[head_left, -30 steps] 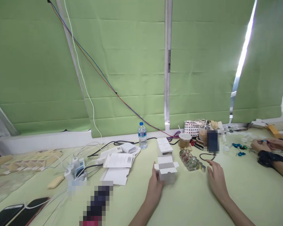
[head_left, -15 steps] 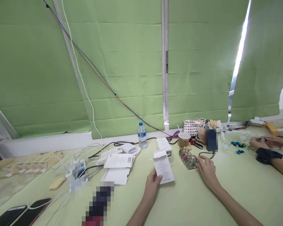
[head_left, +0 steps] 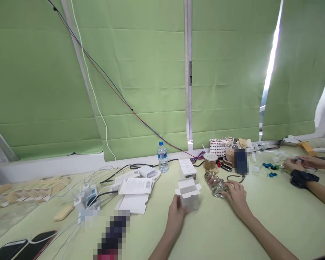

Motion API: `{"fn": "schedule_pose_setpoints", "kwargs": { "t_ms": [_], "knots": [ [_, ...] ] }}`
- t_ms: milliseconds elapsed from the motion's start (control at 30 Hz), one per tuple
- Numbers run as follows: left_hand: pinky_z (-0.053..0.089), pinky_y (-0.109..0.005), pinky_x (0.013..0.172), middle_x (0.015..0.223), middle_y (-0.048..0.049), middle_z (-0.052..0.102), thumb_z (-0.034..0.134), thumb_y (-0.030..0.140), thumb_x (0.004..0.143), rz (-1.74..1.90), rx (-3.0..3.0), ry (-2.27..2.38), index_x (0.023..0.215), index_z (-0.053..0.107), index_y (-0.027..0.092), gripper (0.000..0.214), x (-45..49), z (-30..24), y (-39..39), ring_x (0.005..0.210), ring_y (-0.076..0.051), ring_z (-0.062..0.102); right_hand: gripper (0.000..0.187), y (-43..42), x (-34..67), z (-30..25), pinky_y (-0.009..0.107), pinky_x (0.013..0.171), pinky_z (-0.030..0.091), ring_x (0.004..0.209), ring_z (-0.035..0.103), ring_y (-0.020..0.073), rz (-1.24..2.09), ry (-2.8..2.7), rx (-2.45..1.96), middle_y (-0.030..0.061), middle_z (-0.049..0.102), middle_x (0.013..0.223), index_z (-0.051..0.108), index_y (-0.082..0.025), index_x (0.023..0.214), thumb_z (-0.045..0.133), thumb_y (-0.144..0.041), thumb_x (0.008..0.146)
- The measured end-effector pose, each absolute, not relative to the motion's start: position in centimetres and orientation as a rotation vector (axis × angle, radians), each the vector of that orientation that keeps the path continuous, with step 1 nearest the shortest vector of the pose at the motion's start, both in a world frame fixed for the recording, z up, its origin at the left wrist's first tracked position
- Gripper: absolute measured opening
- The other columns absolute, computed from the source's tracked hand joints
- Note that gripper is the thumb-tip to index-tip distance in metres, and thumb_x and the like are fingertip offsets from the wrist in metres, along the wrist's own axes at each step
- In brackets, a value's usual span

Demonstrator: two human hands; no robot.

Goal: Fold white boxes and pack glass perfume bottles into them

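My left hand (head_left: 176, 213) grips a small white carton (head_left: 190, 202) by its left side. The carton stands upright with its top flaps spread apart. To the right, my right hand (head_left: 237, 196) has its thumb and fingertips on the near end of a row of clear, shiny round pieces (head_left: 215, 185). These pieces lie side by side on the table, and their exact kind is hard to make out. Behind the carton in my left hand lies another white box (head_left: 188, 169).
A water bottle (head_left: 163, 157) and a lidded cup (head_left: 210, 161) stand at the back. Flattened white cartons (head_left: 135, 187) lie left of centre, near chargers and cables (head_left: 86, 196). Phones (head_left: 9, 250) are at front left. Another person's hands (head_left: 296, 165) work at far right beside blue pieces (head_left: 271, 167).
The flat, folded carton in my left hand has been opened out into a box shape with its flaps up. My right hand stays at the row of round pieces, shifting slightly.
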State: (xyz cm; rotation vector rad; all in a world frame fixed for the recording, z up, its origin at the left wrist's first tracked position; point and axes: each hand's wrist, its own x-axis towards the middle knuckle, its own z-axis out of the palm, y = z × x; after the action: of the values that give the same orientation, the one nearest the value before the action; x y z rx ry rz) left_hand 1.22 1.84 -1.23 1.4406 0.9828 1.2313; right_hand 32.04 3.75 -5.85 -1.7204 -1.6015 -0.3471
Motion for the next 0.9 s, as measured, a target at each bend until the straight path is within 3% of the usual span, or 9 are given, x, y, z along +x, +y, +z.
{"fn": "schedule_pose_setpoints", "kwargs": {
  "t_ms": [133, 267, 333, 400, 500, 567, 700, 800, 900],
  "knots": [
    [0.046, -0.04, 0.089, 0.105, -0.0081, 0.068, 0.06, 0.01, 0.064, 1.203, 1.482, 1.011, 0.098, 0.056, 0.018, 0.035, 1.3, -0.9, 1.4, 0.101, -0.029, 0.061, 0.021, 1.6, 31.1, -5.8, 0.044, 0.08, 0.042, 0.103, 0.048, 0.0317, -0.336, -1.663, -1.667, 0.0102, 0.059, 0.114, 0.064, -0.023, 0.097, 0.053, -0.036, 0.084],
    [0.036, -0.048, 0.105, 0.131, -0.0158, 0.048, 0.073, 0.013, 0.055, 1.352, 1.524, 1.23, 0.123, 0.042, 0.016, 0.075, 1.2, -0.9, 0.4, 0.126, -0.036, 0.042, 0.02, -1.0, 30.0, -6.2, 0.043, 0.084, 0.042, 0.104, 0.051, 0.0303, -0.293, -1.763, -1.543, 0.0089, 0.062, 0.112, 0.063, -0.024, 0.099, 0.056, -0.035, 0.084],
    [0.027, -0.053, 0.111, 0.14, -0.0155, 0.035, 0.073, 0.021, 0.063, 1.57, 1.661, 1.293, 0.133, 0.032, 0.019, 0.081, 0.7, -1.5, -0.5, 0.135, -0.036, 0.031, 0.02, -1.9, 29.7, -6.5, 0.042, 0.086, 0.042, 0.105, 0.052, 0.0299, -0.244, -1.799, -1.473, 0.008, 0.062, 0.111, 0.062, -0.025, 0.099, 0.059, -0.038, 0.084],
    [0.025, -0.059, 0.111, 0.143, -0.0125, 0.031, 0.064, 0.023, 0.074, 1.766, 1.905, 1.201, 0.136, 0.028, 0.027, 0.072, 0.3, -2.7, -1.8, 0.137, -0.035, 0.027, 0.022, -2.3, 29.7, -6.7, 0.043, 0.089, 0.04, 0.107, 0.051, 0.0297, -0.176, -1.783, -1.42, 0.0069, 0.061, 0.113, 0.061, -0.027, 0.101, 0.057, -0.041, 0.085],
    [0.033, -0.062, 0.107, 0.135, -0.0094, 0.042, 0.066, 0.022, 0.073, 1.627, 2.145, 1.065, 0.131, 0.036, 0.037, 0.068, 0.8, -5.2, -3.6, 0.134, -0.036, 0.032, 0.032, -1.7, 30.6, -6.6, 0.046, 0.096, 0.036, 0.113, 0.048, 0.0291, -0.015, -1.575, -1.419, 0.008, 0.057, 0.117, 0.056, -0.025, 0.109, 0.043, -0.047, 0.089],
    [0.045, -0.054, 0.1, 0.119, -0.0087, 0.055, 0.066, 0.021, 0.074, 1.492, 2.196, 1.023, 0.127, 0.045, 0.039, 0.059, 2.1, -6.3, -4.1, 0.123, -0.032, 0.047, 0.041, -0.6, 31.8, -6.2, 0.046, 0.097, 0.037, 0.11, 0.049, 0.0294, 0.099, -1.355, -1.51, 0.0106, 0.056, 0.114, 0.053, -0.021, 0.11, 0.039, -0.052, 0.088],
    [0.044, -0.048, 0.105, 0.136, -0.0097, 0.049, 0.063, 0.01, 0.068, 0.93, 2.492, 0.606, 0.133, 0.043, 0.03, 0.071, 5.7, -5.5, -2.9, 0.13, -0.032, 0.042, 0.048, 2.1, 34.1, -5.6, 0.05, 0.094, 0.039, 0.101, 0.052, 0.0336, 0.172, -1.173, -1.651, 0.0122, 0.058, 0.1, 0.059, -0.018, 0.094, 0.053, -0.06, 0.071],
    [0.03, -0.049, 0.113, 0.15, -0.0152, 0.031, 0.056, 0.008, 0.071, 0.943, 2.433, 0.718, 0.141, 0.034, 0.018, 0.074, 8.3, -3.7, -1.6, 0.139, -0.032, 0.028, 0.038, 3.2, 34.7, -5.6, 0.049, 0.094, 0.04, 0.098, 0.054, 0.0335, 0.216, -1.204, -1.635, 0.0102, 0.06, 0.092, 0.064, -0.021, 0.08, 0.062, -0.054, 0.063],
    [0.023, -0.047, 0.116, 0.15, -0.0159, 0.031, 0.052, 0.01, 0.075, 1.004, 2.171, 0.884, 0.141, 0.034, 0.014, 0.068, 9.9, -2.4, -1.0, 0.14, -0.029, 0.026, 0.033, 2.7, 34.5, -5.5, 0.045, 0.087, 0.046, 0.094, 0.059, 0.031, 0.269, -1.199, -1.598, 0.0105, 0.062, 0.092, 0.062, -0.02, 0.078, 0.059, -0.051, 0.068]
  ]
}}
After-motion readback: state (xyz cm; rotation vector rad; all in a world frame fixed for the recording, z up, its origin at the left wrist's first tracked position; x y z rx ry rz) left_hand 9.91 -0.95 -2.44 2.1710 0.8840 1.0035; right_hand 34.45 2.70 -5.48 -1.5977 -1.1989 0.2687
